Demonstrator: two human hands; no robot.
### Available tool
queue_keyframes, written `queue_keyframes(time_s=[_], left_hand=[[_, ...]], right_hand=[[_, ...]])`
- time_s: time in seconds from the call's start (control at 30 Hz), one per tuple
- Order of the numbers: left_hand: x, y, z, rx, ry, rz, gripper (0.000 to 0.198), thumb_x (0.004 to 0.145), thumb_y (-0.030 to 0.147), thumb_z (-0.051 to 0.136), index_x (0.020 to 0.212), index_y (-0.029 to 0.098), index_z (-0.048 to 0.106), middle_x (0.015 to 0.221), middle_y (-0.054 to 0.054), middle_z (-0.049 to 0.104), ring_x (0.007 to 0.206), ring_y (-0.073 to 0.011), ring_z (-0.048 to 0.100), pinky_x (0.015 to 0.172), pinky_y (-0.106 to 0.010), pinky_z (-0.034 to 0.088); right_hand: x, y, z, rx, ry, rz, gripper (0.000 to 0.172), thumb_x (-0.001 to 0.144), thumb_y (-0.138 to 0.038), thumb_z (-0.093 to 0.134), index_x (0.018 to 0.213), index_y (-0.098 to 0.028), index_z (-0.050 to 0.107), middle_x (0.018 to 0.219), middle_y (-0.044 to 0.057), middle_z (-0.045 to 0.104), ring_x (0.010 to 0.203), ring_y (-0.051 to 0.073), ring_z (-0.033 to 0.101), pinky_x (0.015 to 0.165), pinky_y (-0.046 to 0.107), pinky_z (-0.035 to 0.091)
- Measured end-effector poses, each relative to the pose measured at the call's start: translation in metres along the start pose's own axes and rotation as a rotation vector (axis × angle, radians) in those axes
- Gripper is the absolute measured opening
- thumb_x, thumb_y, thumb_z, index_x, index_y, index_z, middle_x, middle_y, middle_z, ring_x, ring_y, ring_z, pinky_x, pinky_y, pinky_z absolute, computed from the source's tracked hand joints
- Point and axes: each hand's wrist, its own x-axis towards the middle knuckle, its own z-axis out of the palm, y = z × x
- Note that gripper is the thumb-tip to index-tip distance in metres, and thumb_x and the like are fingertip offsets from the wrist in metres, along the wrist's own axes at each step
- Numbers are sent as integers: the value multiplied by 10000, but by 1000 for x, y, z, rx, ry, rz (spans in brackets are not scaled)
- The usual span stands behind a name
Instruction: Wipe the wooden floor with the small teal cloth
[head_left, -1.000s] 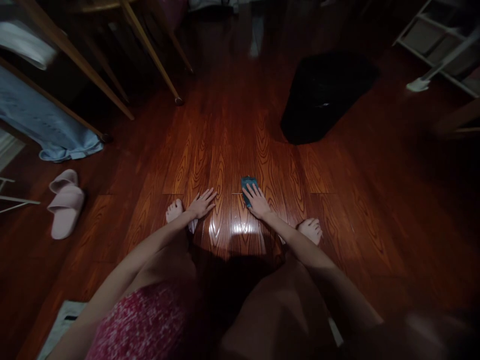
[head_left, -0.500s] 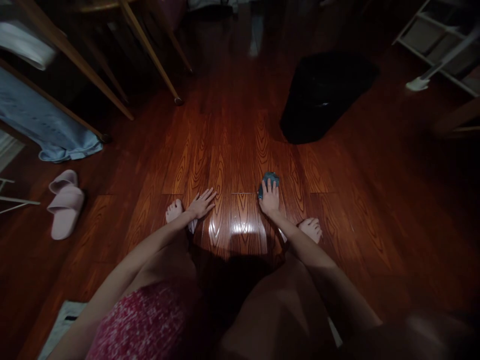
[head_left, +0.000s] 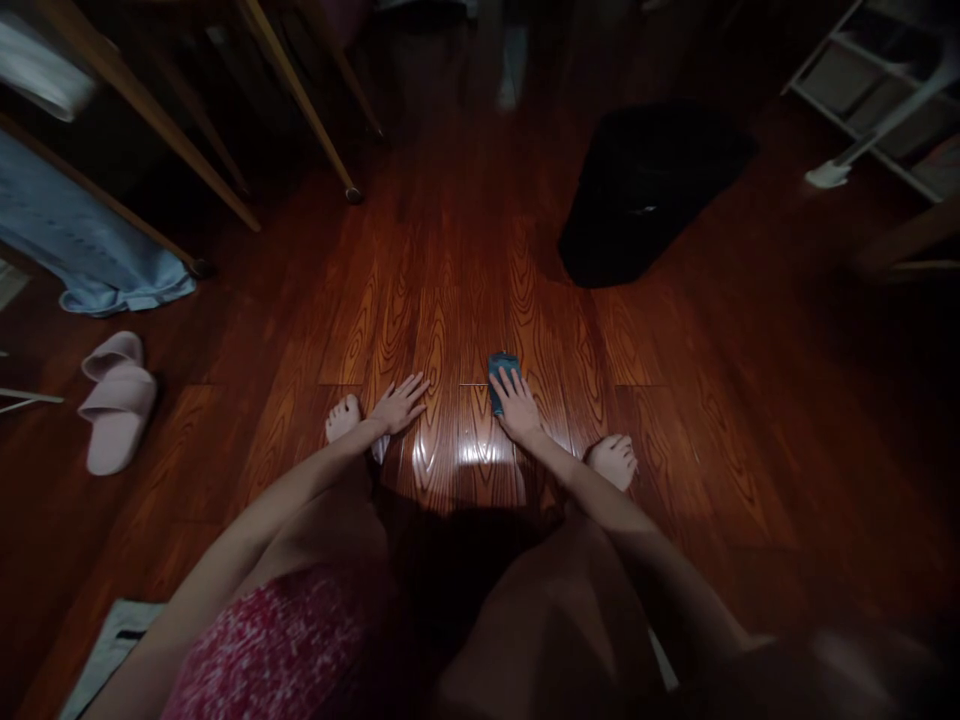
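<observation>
Under the spread fingers of my right hand (head_left: 517, 405) lies a small teal cloth (head_left: 502, 364), flat on the wood floor. The palm and fingers press down on it from above, and part of it is hidden beneath them. My left hand (head_left: 400, 403) rests palm down on the floorboards beside my bare left foot, fingers stretched apart, holding nothing. Between the two hands is a strip of glossy dark red-brown floor (head_left: 450, 350) with bright light reflections.
A black bin-like container (head_left: 645, 200) stands ahead to the right. Pink slippers (head_left: 120, 405) lie at left, near blue hanging fabric (head_left: 127, 270) and wooden furniture legs (head_left: 307, 110). A white shelf rack (head_left: 847, 90) stands far right. My bare right foot (head_left: 613, 460) is beside my right forearm.
My right hand has slid left across the floor, and the teal cloth has moved with it. My left hand stays in about the same place; the view has shifted slightly.
</observation>
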Motion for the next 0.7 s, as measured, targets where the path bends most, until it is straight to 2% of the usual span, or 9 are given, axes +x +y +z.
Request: queue_keyframes(time_s=[0.1,0.17,0.4,0.57,0.7], left_hand=[[-1,1,-1,2,-7,-6,650,1077,534,268,1662,281,139,1721,-41,77,1579,-258,103,1253,-545,150],[-1,1,-2,6,-6,-3,646,1079,527,266,1662,278,140,1721,-44,83,1579,-259,103,1252,-548,147],[0,-3,1,13,8,21,647,1078,517,275,1663,284,124,1721,-50,78,1578,-274,113,1241,-565,171],[0,-4,2,10,16,24,642,1080,521,267,1663,294,121,1721,-43,86,1578,-266,114,1247,-552,163],[1,-3,2,0,-1,8,651,1077,533,272,1663,291,125,1723,-39,64,1581,-264,91,1252,-548,145]], right_hand=[[-1,2,-4,0,17,136,832,892,-235,592,1632,-120,228,1713,156,136,1575,339,87,1256,526,154],[-3,-2,-5,13,16,168,779,932,-264,545,1627,-101,233,1709,172,144,1574,344,87,1251,535,167],[-9,-26,-10,39,-88,-47,668,995,-331,461,1618,-153,296,1712,121,183,1578,292,99,1262,486,175],[-4,-26,-16,-35,-120,33,800,910,-263,580,1629,-139,253,1707,148,164,1572,337,110,1260,513,149],[-3,-36,-20,-60,-164,98,761,922,-291,572,1611,-111,305,1679,184,235,1544,364,225,1243,512,194]])
